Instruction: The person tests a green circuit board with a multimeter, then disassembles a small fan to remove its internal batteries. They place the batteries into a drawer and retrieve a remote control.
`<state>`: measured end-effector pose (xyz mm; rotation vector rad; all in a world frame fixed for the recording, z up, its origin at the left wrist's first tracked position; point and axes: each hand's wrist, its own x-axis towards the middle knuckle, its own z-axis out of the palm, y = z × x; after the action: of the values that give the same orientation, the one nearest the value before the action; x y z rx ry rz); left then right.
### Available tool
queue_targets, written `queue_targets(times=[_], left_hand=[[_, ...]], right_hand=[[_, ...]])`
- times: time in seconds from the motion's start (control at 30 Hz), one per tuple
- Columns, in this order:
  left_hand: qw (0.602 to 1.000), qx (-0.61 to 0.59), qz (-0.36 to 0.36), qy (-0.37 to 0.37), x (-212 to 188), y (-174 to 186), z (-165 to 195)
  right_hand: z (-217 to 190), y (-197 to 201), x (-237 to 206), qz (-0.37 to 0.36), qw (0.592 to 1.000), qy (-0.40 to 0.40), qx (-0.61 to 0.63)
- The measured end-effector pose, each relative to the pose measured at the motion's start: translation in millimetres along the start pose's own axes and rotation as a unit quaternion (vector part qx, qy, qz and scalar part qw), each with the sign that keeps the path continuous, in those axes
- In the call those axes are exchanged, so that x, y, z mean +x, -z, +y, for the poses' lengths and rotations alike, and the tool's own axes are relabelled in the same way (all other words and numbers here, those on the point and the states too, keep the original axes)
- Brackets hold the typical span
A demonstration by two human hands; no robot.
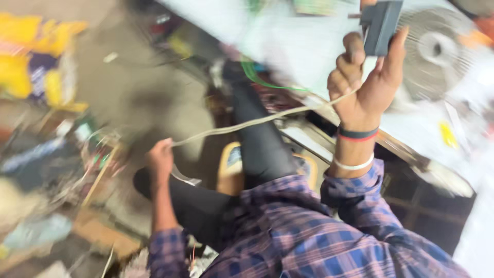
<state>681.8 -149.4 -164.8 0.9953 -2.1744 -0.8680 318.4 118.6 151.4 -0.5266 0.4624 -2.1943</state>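
Both hands stretching a pale flat cable
Left hand (160, 157), arm lowered, fingers closed on the pale cable (247, 123); right hand (368, 85), raised, grips a dark grey box (381, 25) before a blurred white fan (437, 51)

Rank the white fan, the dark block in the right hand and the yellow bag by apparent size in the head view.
1. Yellow bag, far left, blurred.
2. White fan; close to the bag in apparent size, so these two are unsure.
3. Dark block in the right hand's grip, clearly smallest though nearest the camera.
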Motion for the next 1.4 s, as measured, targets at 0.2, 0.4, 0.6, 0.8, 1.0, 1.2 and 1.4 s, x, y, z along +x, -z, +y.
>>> queue_targets(times=[0.2,0.4,0.6,0.8,1.0,1.2,1.4], left_hand=[[0.960,-0.225,-0.044,0.162,26,-64,100],[0.920,-0.289,-0.179,-0.196,-31,-67,259],[0.911,-0.177,-0.184,-0.323,-20,-52,352],[0.910,-0.061,-0.283,-0.297,-17,-130,350],[0.841,0.158,-0.429,-0.289,2,-207,326],[0.763,-0.021,-0.549,-0.341,-4,-247,348],[0.733,0.034,-0.585,-0.346,-22,-257,366]], right_hand=[[-69,27,-181,0.145,0.919,0.112,-0.349],[-50,35,-271,0.169,0.668,0.150,-0.709],[-59,45,-252,0.063,0.521,0.066,-0.849],[-44,91,-211,0.040,0.467,-0.011,-0.883],[-60,128,-214,0.140,0.738,-0.145,-0.644],[-56,140,-219,0.215,0.715,-0.012,-0.665],[-96,134,-229,0.126,0.425,-0.098,-0.891]])
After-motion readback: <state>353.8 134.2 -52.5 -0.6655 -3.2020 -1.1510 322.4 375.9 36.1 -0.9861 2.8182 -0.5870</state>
